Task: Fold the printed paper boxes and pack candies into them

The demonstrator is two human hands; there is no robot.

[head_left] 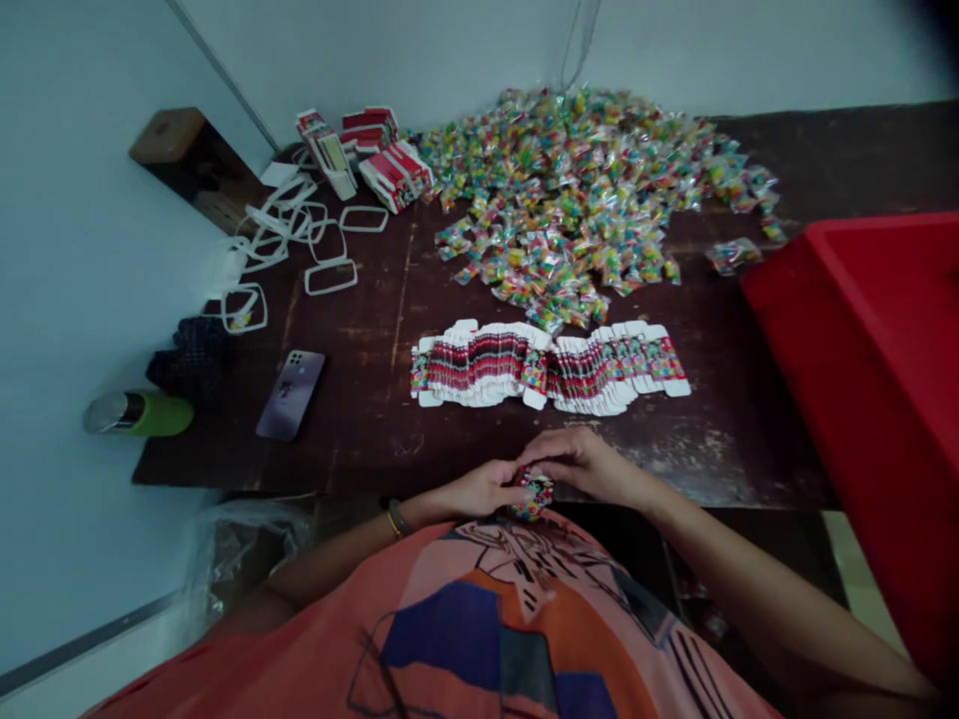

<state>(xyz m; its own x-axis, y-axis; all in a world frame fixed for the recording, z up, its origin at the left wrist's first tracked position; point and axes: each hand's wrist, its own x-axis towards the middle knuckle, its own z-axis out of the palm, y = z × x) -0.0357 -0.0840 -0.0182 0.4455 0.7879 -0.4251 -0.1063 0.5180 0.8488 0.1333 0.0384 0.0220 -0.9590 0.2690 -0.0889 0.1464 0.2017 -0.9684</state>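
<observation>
Close to my body at the table's front edge, my left hand (494, 487) grips a small printed carton (533, 493) from its left side. The fingers of my right hand (580, 461) close on the same carton's top and right side. It is red with colourful dots, and my fingers cover part of it. Just beyond my hands lies an overlapping row of flat printed cartons (479, 364) with white flaps. Behind that row spreads a big heap of clear packets of colourful sweets (584, 190).
A red bin (861, 330) stands at the right. Along the left are a phone (292, 394), a green bottle (142, 413), dark cloth (191, 361), white bands (330, 277), a wooden block (187, 165) and bundled cartons (397, 175). A plastic bag (240, 549) hangs below the table.
</observation>
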